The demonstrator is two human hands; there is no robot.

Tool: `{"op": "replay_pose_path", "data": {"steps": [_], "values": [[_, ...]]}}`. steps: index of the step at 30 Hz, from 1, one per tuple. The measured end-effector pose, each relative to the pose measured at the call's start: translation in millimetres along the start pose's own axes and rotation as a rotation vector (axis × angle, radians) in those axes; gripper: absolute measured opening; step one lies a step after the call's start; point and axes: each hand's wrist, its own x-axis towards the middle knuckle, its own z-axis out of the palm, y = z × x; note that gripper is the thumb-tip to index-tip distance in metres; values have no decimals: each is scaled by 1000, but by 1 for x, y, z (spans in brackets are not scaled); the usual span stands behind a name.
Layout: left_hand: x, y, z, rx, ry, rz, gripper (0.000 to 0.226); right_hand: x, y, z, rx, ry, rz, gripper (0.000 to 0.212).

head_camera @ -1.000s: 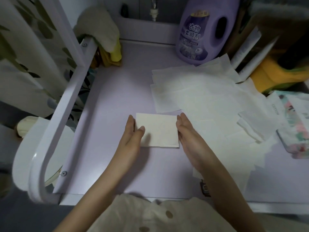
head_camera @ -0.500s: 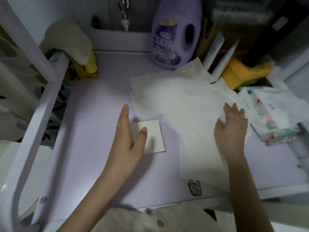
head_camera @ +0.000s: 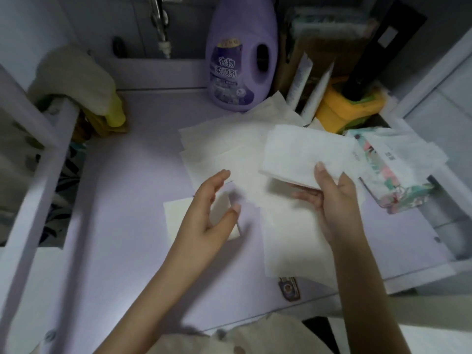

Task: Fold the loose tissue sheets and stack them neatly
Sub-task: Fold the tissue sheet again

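Head view, looking down over the person's arms: the left hand [head_camera: 212, 213] hangs above a lavender tabletop [head_camera: 122, 200] with its fingers relaxed and slightly spread and the thumb out to the side, gripping nothing. Right under it lies a small folded tissue [head_camera: 177, 215], a neat pale rectangle flat on the surface, partly hidden by the palm. The hand is blurred, and I cannot tell whether it touches the tissue or only hovers over it. The right hand [head_camera: 334, 200] is raised a little to the right of it and pinches a lifted sheet [head_camera: 304, 154] by its near edge, thumb on top and fingers [head_camera: 306, 196] curled beneath, so that the white sheet stands up off the table and tilts away from the person. Beneath and behind that hand the loose sheets [head_camera: 229, 139] lie spread in an untidy overlapping layer from the middle of the tabletop to its front edge. Just right of them rests a tissue pack [head_camera: 398, 180] with a floral print. A purple bottle [head_camera: 240, 60] stands upright at the back, touching the far edge of the loose sheets, with a yellow object [head_camera: 350, 106] to its right. A pale cloth [head_camera: 74, 77] is draped over a white rail [head_camera: 38, 175] on the left.
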Motion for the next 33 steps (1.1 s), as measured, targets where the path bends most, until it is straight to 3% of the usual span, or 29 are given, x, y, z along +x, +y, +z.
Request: {"op": "replay_pose_path", "data": {"steps": [5,11,14,17,22,28,33], "values": [[4,6,-1,-368,-7,-138,64,-11,0,35,77,-222,149,15],[2,10,-9,-359,230,-112,19,-19,12,50,-93,-363,114,16],[2,10,-15,-349,286,-117,13,-22,11,51,-115,-401,49,24],[1,12,-18,-350,328,-119,16,-21,14,47,-129,-398,7,35],[1,11,-21,-313,357,-101,16,-18,20,42,-157,-305,-30,17],[-3,12,-25,-196,341,-47,15,-11,26,43,-69,-268,142,41],[-3,13,-29,-186,329,-73,9,-12,26,46,-30,-228,112,12]]}}
